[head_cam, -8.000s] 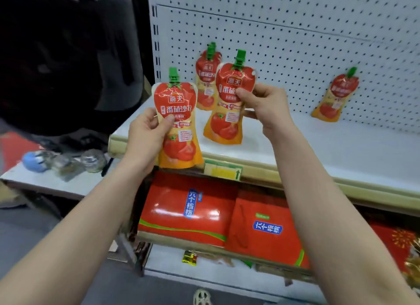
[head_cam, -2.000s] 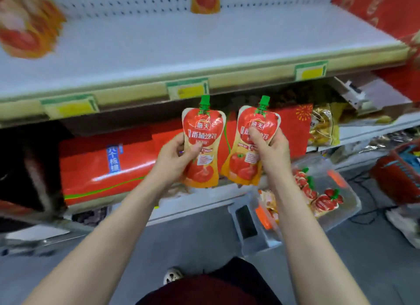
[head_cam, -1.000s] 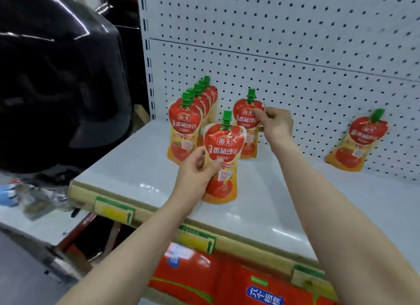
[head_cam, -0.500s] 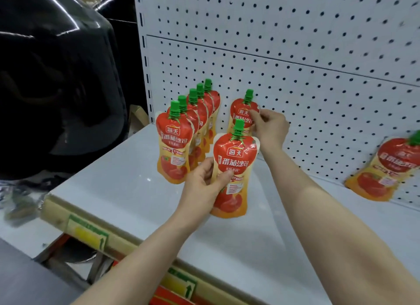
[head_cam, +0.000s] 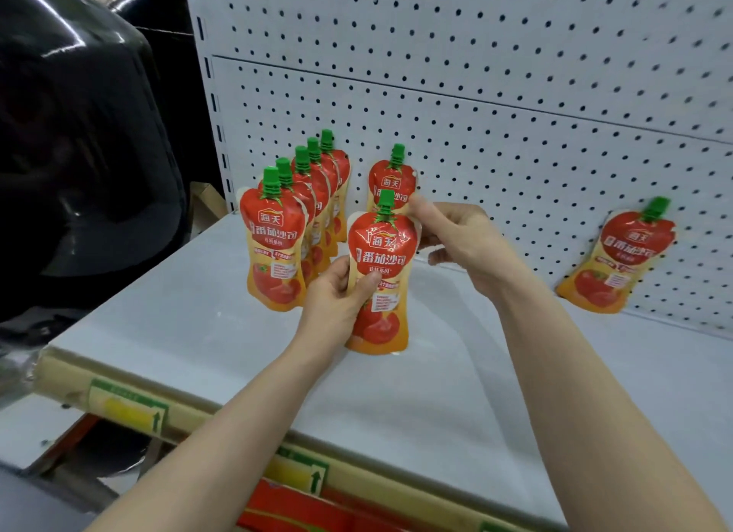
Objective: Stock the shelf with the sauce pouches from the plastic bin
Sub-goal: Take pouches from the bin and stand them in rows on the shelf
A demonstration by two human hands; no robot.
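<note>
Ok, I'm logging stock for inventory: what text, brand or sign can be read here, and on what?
"海天": logo on the held pouch in the left hand, and on the row's front pouch.
"番茄沙司": large white print on both.
Fine print on the pouches: too small to read.
The leaning pouch at right: blurred.
The shelf-edge tag: green arrow, no readable words.
</note>
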